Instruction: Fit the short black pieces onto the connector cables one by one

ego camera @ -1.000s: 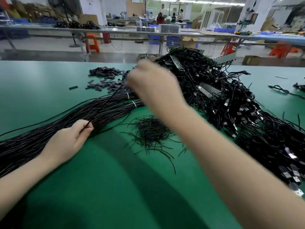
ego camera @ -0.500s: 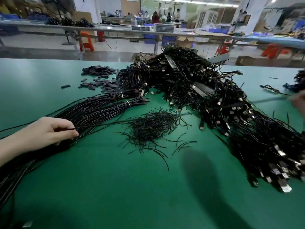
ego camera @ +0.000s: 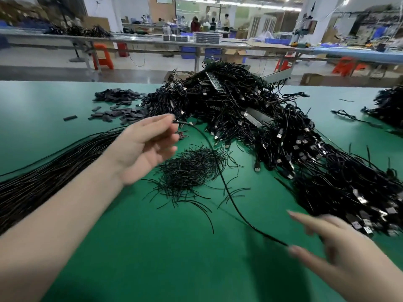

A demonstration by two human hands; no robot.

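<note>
Green covers the tabletop (ego camera: 113, 247), with workshop benches blurred behind. At its far side lies a heap of connector cables (ego camera: 272, 136); the short black pieces (ego camera: 118, 105) are scattered to the heap's left. A bundle of straight cables (ego camera: 43, 177) lies at left, and a small tangle of thin black wire offcuts (ego camera: 189, 168) at centre. The left hand (ego camera: 144, 149), raised, pinches one end of a single cable (ego camera: 224, 184) between thumb and forefinger. The right hand (ego camera: 340, 249) is blurred, its fingers straight and spread, the cable's other end at its fingertips.
</note>
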